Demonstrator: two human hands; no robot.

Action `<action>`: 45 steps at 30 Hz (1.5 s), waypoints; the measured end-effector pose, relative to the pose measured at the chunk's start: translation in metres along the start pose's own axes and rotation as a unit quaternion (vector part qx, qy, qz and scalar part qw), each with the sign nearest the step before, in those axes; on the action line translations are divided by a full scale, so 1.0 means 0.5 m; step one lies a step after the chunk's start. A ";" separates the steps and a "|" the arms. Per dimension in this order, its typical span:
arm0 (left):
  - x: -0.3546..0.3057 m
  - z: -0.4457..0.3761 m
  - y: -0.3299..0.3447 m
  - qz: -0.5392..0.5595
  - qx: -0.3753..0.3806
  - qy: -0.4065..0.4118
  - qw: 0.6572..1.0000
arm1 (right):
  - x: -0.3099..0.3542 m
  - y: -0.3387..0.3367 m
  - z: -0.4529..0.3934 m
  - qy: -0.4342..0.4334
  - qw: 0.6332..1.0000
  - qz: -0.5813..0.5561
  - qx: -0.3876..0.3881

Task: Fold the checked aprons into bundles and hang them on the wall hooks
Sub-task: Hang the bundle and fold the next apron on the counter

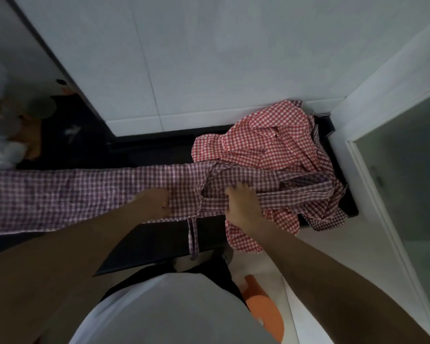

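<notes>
A purple-and-white checked apron [72, 194] lies stretched in a long band across the dark counter [149, 239], running from the left edge to the middle. My left hand [154, 201] rests on it with fingers curled at the cloth. My right hand [241, 203] grips the apron's bunched straps [296, 192] near the middle. A red-and-white checked apron [261, 140] lies crumpled at the back right, partly under the purple straps. One purple strap [193, 240] hangs over the counter's front edge. No wall hooks are in view.
A white tiled wall [184, 58] rises right behind the counter. A glass door with a white frame [395, 182] stands at the right. Blurred plastic bags and containers [5, 135] sit at the far left. An orange object [261, 309] lies on the pale floor below.
</notes>
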State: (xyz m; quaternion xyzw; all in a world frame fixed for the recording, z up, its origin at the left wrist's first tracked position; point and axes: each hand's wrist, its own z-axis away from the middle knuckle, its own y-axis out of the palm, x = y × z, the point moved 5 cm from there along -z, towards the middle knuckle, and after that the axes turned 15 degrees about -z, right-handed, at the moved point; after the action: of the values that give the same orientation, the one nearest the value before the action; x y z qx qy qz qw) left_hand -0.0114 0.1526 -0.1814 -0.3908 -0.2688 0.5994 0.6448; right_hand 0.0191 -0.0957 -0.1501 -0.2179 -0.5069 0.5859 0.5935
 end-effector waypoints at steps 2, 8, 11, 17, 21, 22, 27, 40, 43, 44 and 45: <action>0.024 0.014 -0.002 -0.002 0.001 -0.027 1.000 | 0.047 0.005 0.000 -0.045 0.998 -0.041 -0.022; 0.097 0.021 -0.039 -0.033 -0.075 -0.116 0.990 | 0.150 0.011 -0.018 -0.164 0.978 -0.101 -0.077; 0.145 0.019 -0.057 -0.132 -0.086 -0.125 0.980 | 0.160 -0.014 -0.050 -0.170 0.972 -0.080 -0.139; 0.229 0.006 -0.064 -0.121 -0.060 -0.119 0.984 | 0.144 -0.046 -0.139 -0.091 0.993 -0.013 -0.073; 0.243 -0.015 -0.078 -0.114 -0.047 -0.094 0.988 | 0.136 -0.042 -0.156 -0.056 0.996 0.043 -0.045; 0.244 -0.020 -0.078 -0.119 -0.036 -0.089 0.988 | 0.137 -0.042 -0.155 -0.051 0.996 0.059 -0.041; 0.261 -0.042 -0.078 -0.106 0.016 -0.034 0.994 | 0.144 -0.032 -0.167 -0.037 0.995 0.089 0.003; 0.274 -0.015 -0.074 -0.076 0.045 -0.045 0.995 | 0.143 -0.003 -0.171 -0.003 0.997 -0.020 0.076; 0.259 -0.006 -0.081 -0.083 0.008 -0.068 0.994 | 0.134 -0.002 -0.153 0.009 0.997 -0.039 0.069; 0.254 -0.002 -0.086 -0.078 -0.006 -0.080 0.994 | 0.129 -0.008 -0.146 0.015 0.997 -0.042 0.065; 0.250 0.000 -0.093 -0.073 -0.017 -0.089 0.993 | 0.121 -0.016 -0.142 0.023 0.997 -0.045 0.060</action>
State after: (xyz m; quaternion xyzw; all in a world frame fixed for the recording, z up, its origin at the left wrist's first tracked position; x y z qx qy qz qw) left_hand 0.0320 0.2763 -0.1582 -0.3262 -0.3632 0.5785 0.6534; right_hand 0.0713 -0.0181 -0.1500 -0.1722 -0.4665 0.5831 0.6425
